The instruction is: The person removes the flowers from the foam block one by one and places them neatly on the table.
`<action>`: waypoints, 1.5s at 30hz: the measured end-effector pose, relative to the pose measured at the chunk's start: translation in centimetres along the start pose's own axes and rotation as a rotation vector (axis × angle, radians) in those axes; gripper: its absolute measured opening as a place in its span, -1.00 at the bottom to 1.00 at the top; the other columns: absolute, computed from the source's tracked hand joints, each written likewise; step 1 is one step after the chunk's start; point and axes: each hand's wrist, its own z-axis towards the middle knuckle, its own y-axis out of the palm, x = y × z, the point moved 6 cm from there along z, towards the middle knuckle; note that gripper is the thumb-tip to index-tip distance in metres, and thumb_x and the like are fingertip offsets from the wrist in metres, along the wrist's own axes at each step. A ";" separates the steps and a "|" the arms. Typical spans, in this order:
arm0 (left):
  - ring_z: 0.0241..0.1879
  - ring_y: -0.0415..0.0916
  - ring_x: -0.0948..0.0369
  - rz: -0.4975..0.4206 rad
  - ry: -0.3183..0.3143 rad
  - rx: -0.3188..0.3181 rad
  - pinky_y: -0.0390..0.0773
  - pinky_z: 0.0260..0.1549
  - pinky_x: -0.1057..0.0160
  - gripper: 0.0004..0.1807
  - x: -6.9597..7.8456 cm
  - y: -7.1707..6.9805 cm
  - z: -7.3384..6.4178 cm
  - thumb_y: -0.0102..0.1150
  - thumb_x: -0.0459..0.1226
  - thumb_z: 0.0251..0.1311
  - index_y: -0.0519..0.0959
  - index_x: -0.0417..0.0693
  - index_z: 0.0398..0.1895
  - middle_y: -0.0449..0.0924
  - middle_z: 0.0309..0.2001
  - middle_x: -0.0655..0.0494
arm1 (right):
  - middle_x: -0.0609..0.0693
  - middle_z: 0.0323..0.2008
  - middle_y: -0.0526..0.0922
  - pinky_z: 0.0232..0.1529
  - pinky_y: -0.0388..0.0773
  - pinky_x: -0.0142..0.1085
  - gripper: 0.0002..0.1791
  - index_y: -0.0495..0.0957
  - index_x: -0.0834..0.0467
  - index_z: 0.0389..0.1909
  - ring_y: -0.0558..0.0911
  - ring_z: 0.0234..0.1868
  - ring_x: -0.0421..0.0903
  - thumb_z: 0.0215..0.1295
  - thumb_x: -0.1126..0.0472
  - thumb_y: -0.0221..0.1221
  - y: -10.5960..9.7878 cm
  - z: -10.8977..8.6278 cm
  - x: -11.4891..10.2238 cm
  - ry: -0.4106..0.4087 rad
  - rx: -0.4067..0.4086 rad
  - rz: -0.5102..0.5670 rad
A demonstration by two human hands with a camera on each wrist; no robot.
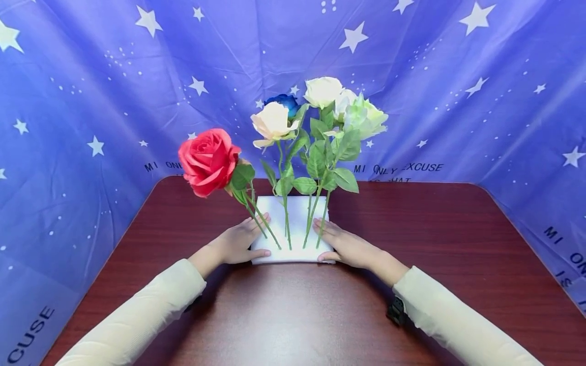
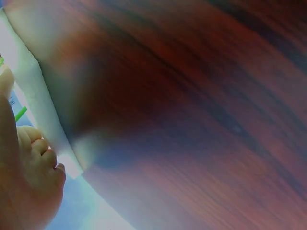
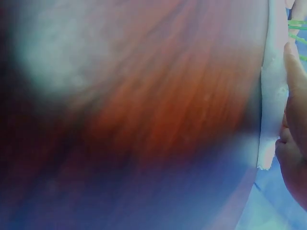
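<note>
A white foam block [image 1: 297, 221] lies on the table with artificial flowers standing in it on green stems. My left hand [image 1: 237, 244] rests on its left side, fingers extended forward and thumb along the front. On the opposite side, my right hand [image 1: 350, 246] touches the block in much the same way. A red rose [image 1: 208, 162] leans out to the left. Behind it rise a cream rose [image 1: 273, 121], a partly hidden blue rose [image 1: 285, 103], a white rose [image 1: 323, 90] and a pale green flower [image 1: 366, 119]. Both wrist views show the foam's edge [image 2: 36, 91] [image 3: 273, 100] beside the hand.
The block sits on a dark reddish wooden table [image 1: 435, 229]. A blue curtain [image 1: 256, 46] with white stars and lettering hangs around the table's back and sides. A black strap [image 1: 396, 311] shows under the right sleeve [image 1: 453, 310].
</note>
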 end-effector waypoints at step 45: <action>0.50 0.01 -0.10 -0.090 -0.091 0.082 0.19 0.41 -0.08 -0.07 -5.9 -1.1 -5.5 0.14 0.11 0.21 0.08 -0.25 0.47 0.04 0.50 -0.18 | 0.34 0.40 0.24 0.43 0.26 -0.08 -0.13 0.19 0.41 0.37 0.24 0.46 0.18 0.24 -0.09 0.19 2.0 7.0 -4.3 -0.038 -0.012 -0.008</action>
